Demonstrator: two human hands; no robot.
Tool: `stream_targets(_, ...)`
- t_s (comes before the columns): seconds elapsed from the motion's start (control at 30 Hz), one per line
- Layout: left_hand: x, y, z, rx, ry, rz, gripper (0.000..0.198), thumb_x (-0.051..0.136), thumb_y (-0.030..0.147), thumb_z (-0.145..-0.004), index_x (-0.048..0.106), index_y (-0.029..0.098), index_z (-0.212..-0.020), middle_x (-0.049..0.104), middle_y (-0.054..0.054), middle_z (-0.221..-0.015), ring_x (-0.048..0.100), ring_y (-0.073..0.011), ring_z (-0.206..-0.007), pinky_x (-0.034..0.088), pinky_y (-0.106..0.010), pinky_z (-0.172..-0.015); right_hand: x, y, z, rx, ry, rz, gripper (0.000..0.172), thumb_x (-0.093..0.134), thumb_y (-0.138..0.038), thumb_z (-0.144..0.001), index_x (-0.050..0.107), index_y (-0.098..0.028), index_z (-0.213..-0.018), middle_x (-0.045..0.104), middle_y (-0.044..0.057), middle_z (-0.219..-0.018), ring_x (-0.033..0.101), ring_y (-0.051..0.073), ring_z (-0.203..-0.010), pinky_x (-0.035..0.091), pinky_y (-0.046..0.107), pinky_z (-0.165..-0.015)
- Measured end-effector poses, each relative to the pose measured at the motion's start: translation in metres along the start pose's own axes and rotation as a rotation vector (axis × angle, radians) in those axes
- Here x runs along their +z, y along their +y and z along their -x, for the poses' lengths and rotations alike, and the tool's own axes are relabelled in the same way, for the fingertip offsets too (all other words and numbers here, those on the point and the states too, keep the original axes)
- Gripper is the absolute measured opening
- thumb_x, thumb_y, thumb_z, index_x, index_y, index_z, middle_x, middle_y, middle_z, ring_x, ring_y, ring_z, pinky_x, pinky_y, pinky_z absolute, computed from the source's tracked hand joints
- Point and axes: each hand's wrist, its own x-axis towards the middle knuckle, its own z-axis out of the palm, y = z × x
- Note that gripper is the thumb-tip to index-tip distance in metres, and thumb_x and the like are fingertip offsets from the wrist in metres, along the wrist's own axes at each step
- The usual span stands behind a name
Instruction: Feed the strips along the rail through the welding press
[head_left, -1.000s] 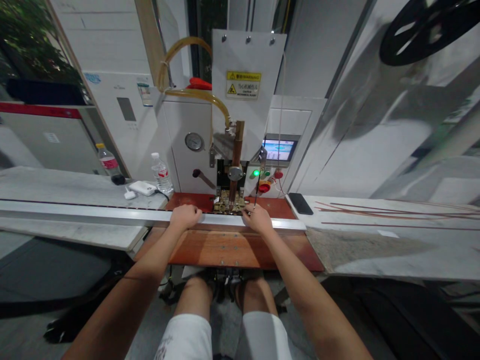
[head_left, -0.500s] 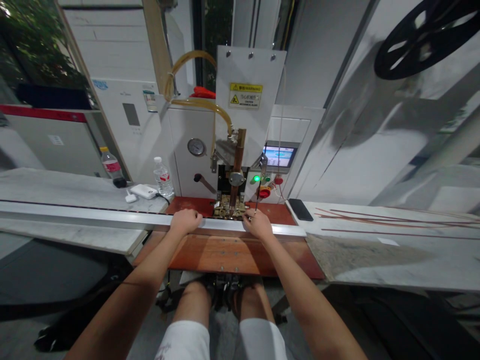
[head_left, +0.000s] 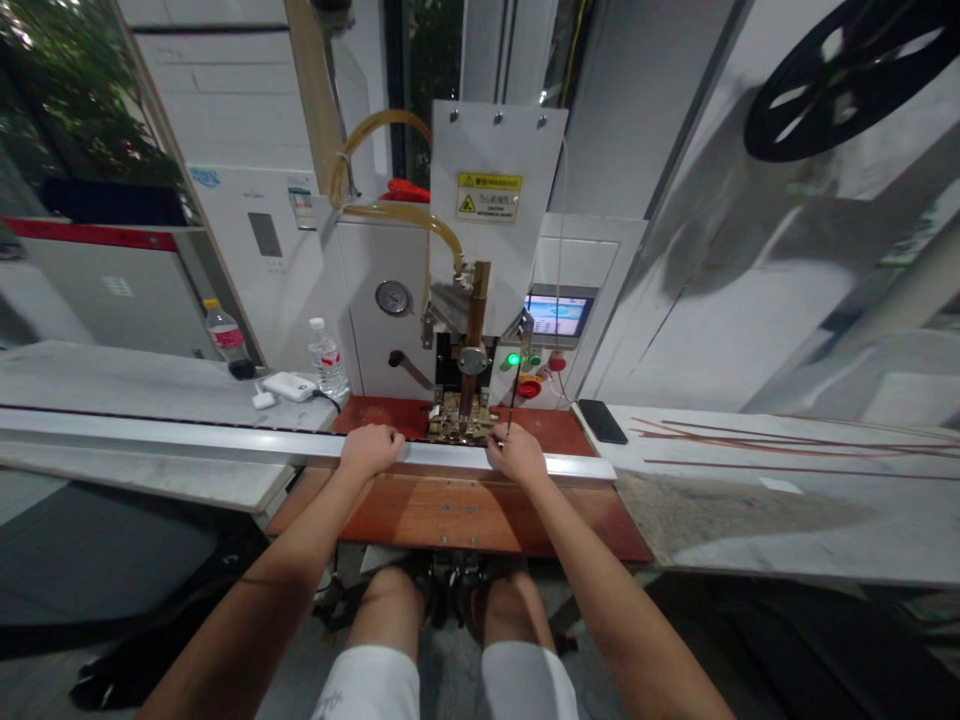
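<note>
My left hand [head_left: 371,450] is closed over a long silvery metal rail [head_left: 442,456], left of the machine's work point. What its curled fingers pinch is hidden. On the right side, my right hand [head_left: 519,453] rests on the same rail with thumb and fingers pinched together; anything in them is too small to make out. A thin dark strip [head_left: 187,422] runs along the rail's back edge towards the hands. Between and just behind both hands stands a brass-coloured fixture [head_left: 456,415], with a copper-coloured electrode bar [head_left: 474,310] coming down onto it.
A white machine [head_left: 495,150] with warning label, pressure gauge [head_left: 393,297] and lit screen [head_left: 559,314] stands ahead. Bottles [head_left: 327,360] and a white power bank [head_left: 289,386] sit left. Right are a phone [head_left: 602,422] and thin brown rods [head_left: 750,440]. A reddish-brown board [head_left: 450,515] lies below the rail.
The camera view has shifted very slightly. Both hands stay closed at almost the same places on the rail.
</note>
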Motion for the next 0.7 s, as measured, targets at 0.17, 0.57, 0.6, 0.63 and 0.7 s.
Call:
stream_targets(0.17,-0.001,0.001,0.003,-0.009,0.011,0.008,0.05,0.027,0.04,-0.082,0.073,0.018,-0.085,0.07,-0.014,-0.083,0.065,-0.0251,-0.081,0.045,-0.031,-0.071,-0.004,-0.003,0.002,0.002,-0.001,0.016,0.025,0.043,-0.031,-0.089,0.065,-0.021,-0.093,0.064,0.006,-0.09,0.056,0.016,-0.085,0.036,0.022,-0.072)
stream_targets(0.57,0.0,0.002,0.012,-0.022,0.06,0.005,0.049,0.028,0.04,-0.084,0.072,0.02,-0.088,0.07,-0.012,-0.087,0.064,-0.0244,-0.084,0.044,-0.032,-0.075,-0.003,-0.006,0.008,0.001,0.092,0.023,0.026,0.042,-0.032,-0.089,0.065,-0.02,-0.085,0.065,0.006,-0.081,0.057,0.016,-0.08,0.036,0.023,-0.07)
stream_targets(0.6,0.0,0.003,0.012,-0.025,0.057,0.008,0.048,0.028,0.04,-0.084,0.072,0.019,-0.088,0.07,-0.012,-0.088,0.064,-0.0244,-0.085,0.043,-0.032,-0.075,-0.002,-0.006,0.009,-0.001,0.096,0.021,0.026,0.042,-0.032,-0.089,0.065,-0.02,-0.085,0.065,0.006,-0.081,0.057,0.016,-0.079,0.036,0.023,-0.07)
stream_targets(0.63,0.0,0.003,0.013,-0.028,0.055,0.01,0.048,0.028,0.04,-0.084,0.072,0.019,-0.088,0.07,-0.012,-0.088,0.064,-0.0242,-0.086,0.043,-0.031,-0.076,-0.001,-0.006,0.009,-0.006,0.099,0.018,0.026,0.043,-0.032,-0.089,0.065,-0.02,-0.084,0.065,0.006,-0.08,0.057,0.016,-0.079,0.036,0.023,-0.07)
stream_targets(0.7,-0.001,0.003,0.014,-0.023,0.059,0.007,0.047,0.029,0.039,-0.083,0.072,0.019,-0.087,0.071,-0.012,-0.088,0.064,-0.0239,-0.085,0.043,-0.031,-0.076,0.0,-0.005,0.01,-0.012,0.11,0.008,0.026,0.043,-0.031,-0.089,0.065,-0.02,-0.084,0.065,0.006,-0.079,0.057,0.016,-0.078,0.036,0.023,-0.07)
